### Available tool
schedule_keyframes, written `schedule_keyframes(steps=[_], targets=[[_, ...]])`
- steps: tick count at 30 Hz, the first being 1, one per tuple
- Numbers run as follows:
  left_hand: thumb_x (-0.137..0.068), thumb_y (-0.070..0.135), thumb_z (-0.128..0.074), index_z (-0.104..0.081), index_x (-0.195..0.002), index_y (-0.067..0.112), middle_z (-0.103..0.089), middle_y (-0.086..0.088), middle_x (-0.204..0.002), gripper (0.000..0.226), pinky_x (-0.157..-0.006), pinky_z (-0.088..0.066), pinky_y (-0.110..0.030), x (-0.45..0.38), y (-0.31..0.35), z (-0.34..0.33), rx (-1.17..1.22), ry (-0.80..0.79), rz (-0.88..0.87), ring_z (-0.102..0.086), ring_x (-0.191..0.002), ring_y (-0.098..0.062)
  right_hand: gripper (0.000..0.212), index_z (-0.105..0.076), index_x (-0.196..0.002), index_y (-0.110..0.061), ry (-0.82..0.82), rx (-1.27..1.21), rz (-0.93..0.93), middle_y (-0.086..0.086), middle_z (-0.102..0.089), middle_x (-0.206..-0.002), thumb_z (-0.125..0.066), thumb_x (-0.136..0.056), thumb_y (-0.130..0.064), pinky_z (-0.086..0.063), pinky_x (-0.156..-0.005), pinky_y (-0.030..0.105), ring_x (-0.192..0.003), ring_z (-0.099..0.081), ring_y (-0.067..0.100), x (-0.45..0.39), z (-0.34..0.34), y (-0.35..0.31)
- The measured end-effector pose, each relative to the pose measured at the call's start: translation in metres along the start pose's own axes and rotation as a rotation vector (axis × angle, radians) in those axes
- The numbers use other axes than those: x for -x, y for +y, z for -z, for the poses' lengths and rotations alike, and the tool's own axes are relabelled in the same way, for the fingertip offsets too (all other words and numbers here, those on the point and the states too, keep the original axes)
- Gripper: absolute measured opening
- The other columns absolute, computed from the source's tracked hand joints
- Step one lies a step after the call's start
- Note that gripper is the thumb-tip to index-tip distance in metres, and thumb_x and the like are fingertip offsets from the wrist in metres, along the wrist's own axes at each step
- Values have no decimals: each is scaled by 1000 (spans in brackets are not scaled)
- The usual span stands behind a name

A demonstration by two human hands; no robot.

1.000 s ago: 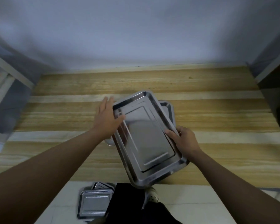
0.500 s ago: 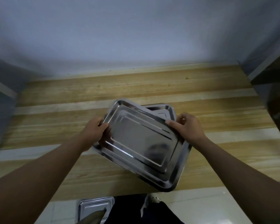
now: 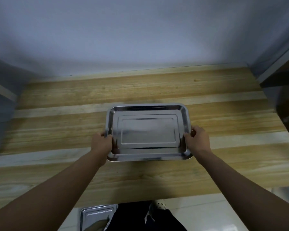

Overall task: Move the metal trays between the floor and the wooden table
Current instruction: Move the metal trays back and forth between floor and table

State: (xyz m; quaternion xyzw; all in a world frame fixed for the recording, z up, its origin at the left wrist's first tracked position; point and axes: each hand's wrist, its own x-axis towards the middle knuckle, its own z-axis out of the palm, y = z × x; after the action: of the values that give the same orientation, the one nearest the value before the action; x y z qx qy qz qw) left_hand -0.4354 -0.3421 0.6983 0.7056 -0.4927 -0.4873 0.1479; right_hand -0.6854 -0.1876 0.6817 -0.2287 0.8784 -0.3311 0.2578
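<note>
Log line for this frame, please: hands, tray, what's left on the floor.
left hand: grips tray's left edge | right hand: grips right edge | metal tray: level, over wooden table | floor tray: waiting

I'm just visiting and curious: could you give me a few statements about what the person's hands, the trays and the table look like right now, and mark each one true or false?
1. Both hands hold one metal tray by its short ends. True: the left hand and the right hand grip opposite ends.
2. The tray stands on edge. False: it lies flat, open side up, over the wooden table.
3. The tray holds food. False: it is empty.
4. Another tray on the floor shows below the table's near edge. True.
5. The right hand hangs idle. False: it grips the tray's rim.
</note>
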Motion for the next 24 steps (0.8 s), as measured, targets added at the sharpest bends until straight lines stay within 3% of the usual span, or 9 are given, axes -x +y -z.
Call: schedule_keyframes(steps=[4, 8, 13, 16, 19, 24], targets=[[-92, 3, -51, -58, -113, 1, -67, -20, -93, 22, -40, -52, -27, 0, -12, -1, -143, -72, -34, -69, -63, -29, 5, -57, -85, -13, 11, 65, -39, 20, -61, -99, -59, -86, -8, -49, -64, 32, -73, -59, 31, -12, -4, 16], [-83, 7, -65, -69, -93, 5, -71, -12, -86, 11, -61, -56, -34, 0, -22, 4, -305, -72, -124, -67, -73, -24, 18, -63, -100, -10, 4, 112, -36, 20, -60, -103, -58, -83, -6, -58, -71, 42, -77, -63, 34, -15, -7, 23], [-78, 11, -70, -68, -82, 8, -69, -9, -78, 5, -66, -56, -40, -9, -26, 4, -375, -20, -166, -65, -72, -26, 32, -63, -116, -11, 16, 134, -3, 16, -53, -114, -56, -86, -1, -56, -83, 46, -81, -57, 27, -17, -13, 21], [-80, 14, -71, -69, -86, 7, -69, -6, -81, 10, -74, -56, -40, -14, -22, 1, -425, 9, -195, -65, -78, -25, 34, -62, -120, -12, 27, 141, 3, 15, -51, -117, -57, -88, -1, -55, -88, 45, -82, -55, 24, -24, -16, 19], [-84, 16, -70, -68, -90, 9, -65, -3, -80, 10, -70, -49, -32, -20, -20, -3, -510, 29, -225, -61, -77, -21, 38, -60, -124, -15, 31, 152, 2, 14, -50, -118, -57, -89, -2, -56, -88, 45, -83, -55, 25, -31, -20, 18], [-85, 16, -69, -68, -77, 10, -64, -2, -69, 10, -61, -46, -31, -24, -24, -10, -565, 36, -212, -58, -64, -17, 39, -59, -124, -19, 22, 207, -15, 13, -46, -123, -57, -89, -2, -53, -81, 35, -81, -51, 22, -36, -24, 20]])
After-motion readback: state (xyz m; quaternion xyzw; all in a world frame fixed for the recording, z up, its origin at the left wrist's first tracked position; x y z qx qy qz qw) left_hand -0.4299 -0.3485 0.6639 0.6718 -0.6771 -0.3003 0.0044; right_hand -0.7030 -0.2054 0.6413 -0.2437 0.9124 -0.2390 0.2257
